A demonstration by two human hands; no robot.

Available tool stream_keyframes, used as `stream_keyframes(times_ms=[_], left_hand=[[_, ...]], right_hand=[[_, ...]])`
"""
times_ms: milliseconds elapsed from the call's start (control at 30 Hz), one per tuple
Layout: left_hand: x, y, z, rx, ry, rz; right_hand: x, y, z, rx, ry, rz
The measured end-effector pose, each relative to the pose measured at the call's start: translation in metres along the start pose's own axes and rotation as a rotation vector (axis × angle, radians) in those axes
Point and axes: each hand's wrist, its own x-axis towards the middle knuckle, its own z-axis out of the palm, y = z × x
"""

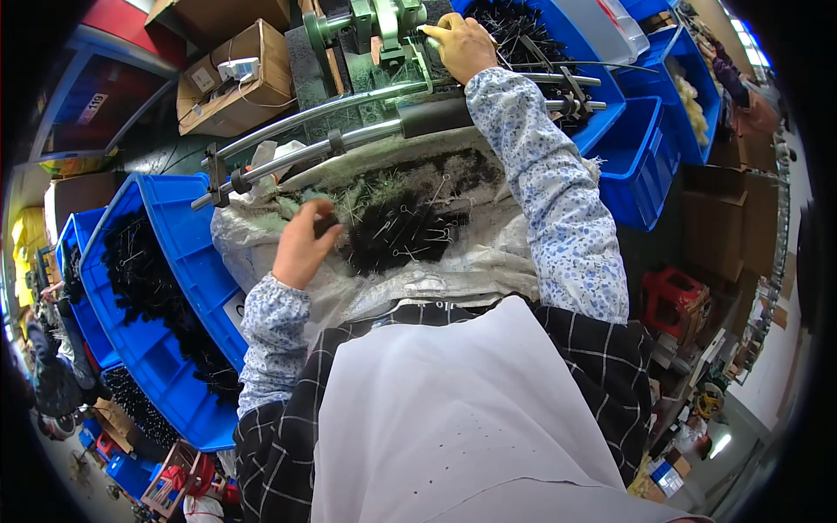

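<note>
My right hand (464,45) is at the green machine (386,26) at the top, its fingers pressed together beside the spindle; a pale bit shows at the fingertips, and what they hold is too small to make out. My left hand (303,246) hovers over the left part of a whitish sack (248,231) spread before me, thumb and fingers apart, slightly smeared, with nothing visible in it. On the sack lies a heap of black bristle trimmings (370,235), green fluff (353,199) and thin wire pieces (408,209), some with looped ends.
Steel rails (349,139) cross between me and the machine. A blue crate (187,253) with black brushes stands at left; another blue crate (571,22) of brushes is right of the machine, near a blue bin (641,161). A cardboard box (253,78) stands top left, a red stool (671,296) right.
</note>
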Motion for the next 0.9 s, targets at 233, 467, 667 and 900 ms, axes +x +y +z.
stream_keyframes(times_ms=[233,467,667,900], left_hand=[[0.007,0.032,-0.037,-0.118,0.189,0.073],[0.013,0.044,-0.041,-0.175,0.303,0.148],[0.019,0.056,-0.041,-0.044,0.223,0.248],[0.017,0.050,-0.041,-0.166,0.271,0.247]], right_hand=[[-0.023,-0.004,-0.013,-0.022,0.119,0.172],[-0.008,-0.047,-0.010,0.052,0.155,0.134],[-0.002,-0.072,-0.013,-0.006,0.166,0.107],[-0.015,-0.006,-0.013,-0.002,0.094,0.127]])
